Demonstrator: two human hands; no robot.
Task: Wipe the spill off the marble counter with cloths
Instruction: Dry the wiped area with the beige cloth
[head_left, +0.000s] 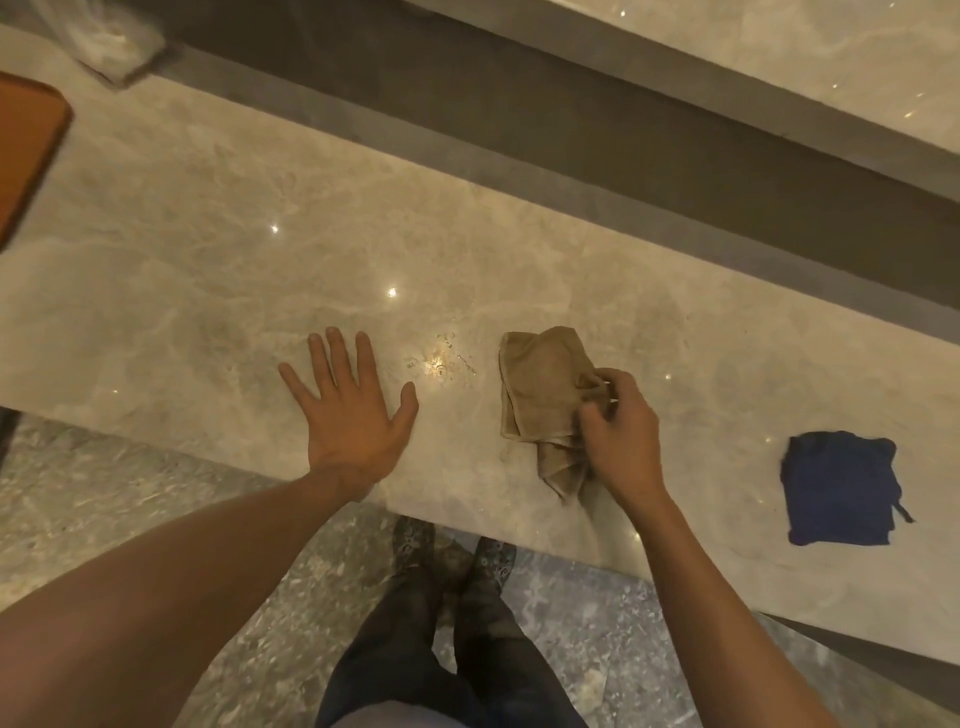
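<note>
While the orange tray (28, 156) sat cut off at the far left edge of the marble worktop (208, 218), a blurred clear plastic item (117, 49) lay behind it near the back edge. Left hand (350, 415) was flat on the worktop near the front edge, palm down, fingers straight and spread, holding nothing. Just right of its thumb: the spill (439, 361), small wet droplets glinting under a light reflection, between the two hands. Right of that, a crumpled tan cloth (540, 402) lay on the worktop, apart from the droplets. Right hand (621, 431) had fingers curled, pinching the tan cloth's right side. Further right, well apart, a dark blue cloth (841, 491) lay flat near the front edge, untouched. Below the worktop edge: speckled floor (104, 488) and the person's shoes (452, 551).
</note>
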